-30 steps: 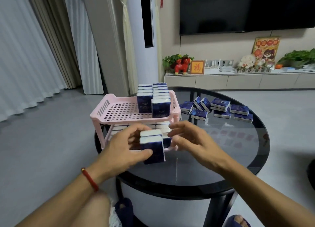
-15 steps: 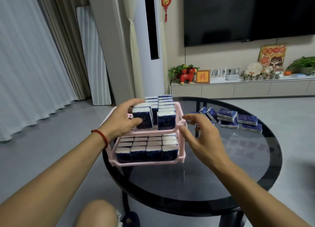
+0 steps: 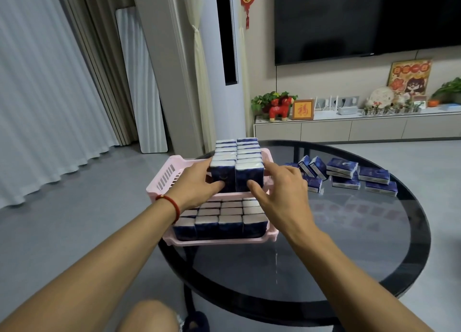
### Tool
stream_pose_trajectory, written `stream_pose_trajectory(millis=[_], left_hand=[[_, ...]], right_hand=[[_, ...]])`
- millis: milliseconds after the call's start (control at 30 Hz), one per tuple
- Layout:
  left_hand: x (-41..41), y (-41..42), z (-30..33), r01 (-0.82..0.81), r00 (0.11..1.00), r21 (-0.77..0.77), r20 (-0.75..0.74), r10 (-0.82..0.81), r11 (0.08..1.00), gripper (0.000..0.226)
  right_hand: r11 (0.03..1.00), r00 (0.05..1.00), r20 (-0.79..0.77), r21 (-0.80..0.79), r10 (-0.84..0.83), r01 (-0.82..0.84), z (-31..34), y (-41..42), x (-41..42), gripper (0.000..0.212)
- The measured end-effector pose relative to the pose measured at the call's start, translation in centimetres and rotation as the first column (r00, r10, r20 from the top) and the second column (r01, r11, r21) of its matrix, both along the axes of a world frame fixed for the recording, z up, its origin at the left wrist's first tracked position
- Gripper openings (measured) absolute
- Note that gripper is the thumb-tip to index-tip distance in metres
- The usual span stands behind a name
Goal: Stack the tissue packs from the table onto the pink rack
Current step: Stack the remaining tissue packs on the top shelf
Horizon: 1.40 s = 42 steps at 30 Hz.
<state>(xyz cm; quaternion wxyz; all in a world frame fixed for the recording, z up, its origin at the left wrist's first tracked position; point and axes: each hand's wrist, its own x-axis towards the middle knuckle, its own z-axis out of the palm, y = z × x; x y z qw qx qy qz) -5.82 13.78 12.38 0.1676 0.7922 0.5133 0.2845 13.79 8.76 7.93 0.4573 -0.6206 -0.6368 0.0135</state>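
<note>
The pink rack (image 3: 163,179) stands on the left of the round glass table (image 3: 324,257). Its lower tier (image 3: 224,242) is filled with blue-and-white tissue packs. Two rows of packs stand upright on the top tier. My left hand (image 3: 197,184) grips the front pack of the left row (image 3: 223,172), thumb on its face and fingers on its left side. My right hand (image 3: 282,192) has its fingers apart; the thumb touches the front pack of the right row (image 3: 249,174) and the index finger rests by its right side. Several loose packs (image 3: 349,174) lie on the table to the right.
The rack's top tier has bare space left of the rows. Behind the table are a low TV cabinet (image 3: 349,129) with ornaments, a wall TV and a tall white air conditioner (image 3: 224,57). My knee (image 3: 147,316) and a dark slipper (image 3: 197,321) show below the table's edge.
My left hand carried a tissue pack from in front of the rack up onto the top tier, at the front of the left row. My right hand moved up to the right row.
</note>
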Motion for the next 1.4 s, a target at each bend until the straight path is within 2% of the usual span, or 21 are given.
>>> stream_pose_trajectory(millis=[167, 200, 300, 367, 433, 500, 533, 600, 633, 700, 867, 967, 1033, 1200, 1267, 1333, 1400], left_hand=[[-0.2, -0.2, -0.1, -0.008, 0.999, -0.058, 0.045, 0.010, 0.998, 0.052], [-0.3, -0.3, 0.0, -0.007, 0.999, -0.072, 0.052, 0.011, 0.997, 0.056], [-0.7, -0.5, 0.2, -0.009, 0.995, -0.115, 0.094, 0.020, 0.993, 0.065], [-0.7, -0.7, 0.1, -0.003, 0.992, -0.134, 0.123, 0.020, 0.991, 0.060], [-0.6, -1.0, -0.2, 0.001, 0.985, -0.128, 0.174, 0.022, 0.992, 0.072], [-0.5, -2.2, -0.8, -0.100, 0.974, -0.011, 0.203, 0.101, 0.995, 0.086], [-0.5, -3.1, -1.2, -0.192, 0.965, 0.133, 0.208, 0.162, 0.972, 0.081], [-0.3, -5.3, -2.7, -0.283, 0.950, 0.460, 0.255, 0.180, 0.841, 0.057], [-0.1, -6.5, -3.6, -0.284, 0.950, 0.556, 0.276, 0.149, 0.781, 0.045], [0.9, -8.6, -5.5, -0.211, 0.965, 0.610, 0.254, 0.064, 0.764, 0.036], [3.5, -9.9, -8.7, 0.160, 0.971, 0.428, 0.094, -0.220, 0.889, 0.043], [4.8, -9.3, -9.3, 0.206, 0.961, 0.304, 0.117, -0.251, 0.930, 0.047], [5.8, -9.3, -9.5, 0.225, 0.958, 0.224, 0.126, -0.257, 0.948, 0.046], [8.0, -9.3, -10.0, 0.219, 0.956, 0.094, 0.177, -0.232, 0.971, 0.038], [8.5, -9.5, -10.0, 0.203, 0.953, 0.022, 0.227, -0.203, 0.979, 0.037], [8.8, -9.6, -9.9, 0.183, 0.946, -0.002, 0.274, -0.176, 0.983, 0.034], [9.0, -9.6, -9.6, 0.146, 0.932, 0.009, 0.335, -0.140, 0.989, 0.028]], right_hand=[[1.000, 0.999, 0.028, -0.011, 0.022, -0.021, -0.1, -0.2, 0.2, 0.050], [0.999, 0.999, -0.010, 0.020, 0.034, -0.034, -0.2, -0.3, 0.3, 0.051], [0.995, 0.962, -0.270, 0.101, 0.043, -0.016, -0.5, 0.1, 1.9, 0.038], [0.997, 0.931, -0.359, 0.017, -0.064, 0.075, -1.9, 1.6, 4.3, 0.030], [0.971, 0.930, -0.300, -0.174, -0.210, 0.164, -4.5, 3.5, 7.1, 0.032], [0.903, 0.956, -0.113, -0.374, -0.271, 0.212, -7.4, 5.1, 9.3, 0.040], [0.864, 0.965, -0.007, -0.449, -0.261, 0.230, -8.4, 5.8, 10.1, 0.046], [0.810, 0.967, 0.144, -0.528, -0.210, 0.254, -9.7, 7.0, 11.1, 0.062], [0.798, 0.963, 0.186, -0.542, -0.193, 0.264, -10.1, 7.8, 11.4, 0.069], [0.779, 0.956, 0.228, -0.559, -0.186, 0.285, -10.4, 9.3, 12.0, 0.073], [0.767, 0.925, 0.353, -0.553, -0.140, 0.327, -11.2, 12.0, 12.8, 0.069], [0.823, 0.870, 0.465, -0.421, -0.165, 0.381, -11.5, 11.8, 12.7, 0.047], [0.826, 0.817, 0.549, -0.368, -0.177, 0.427, -11.4, 11.1, 12.6, 0.032], [0.769, 0.772, 0.617, -0.414, -0.156, 0.486, -9.5, 7.6, 12.4, 0.032], [0.771, 0.817, 0.560, -0.458, -0.136, 0.442, -9.1, 5.6, 12.3, 0.047], [0.789, 0.921, 0.359, -0.517, -0.151, 0.331, -8.4, 3.2, 12.4, 0.061], [0.834, 0.981, 0.137, -0.518, -0.138, 0.190, -6.5, 1.0, 12.0, 0.063]])
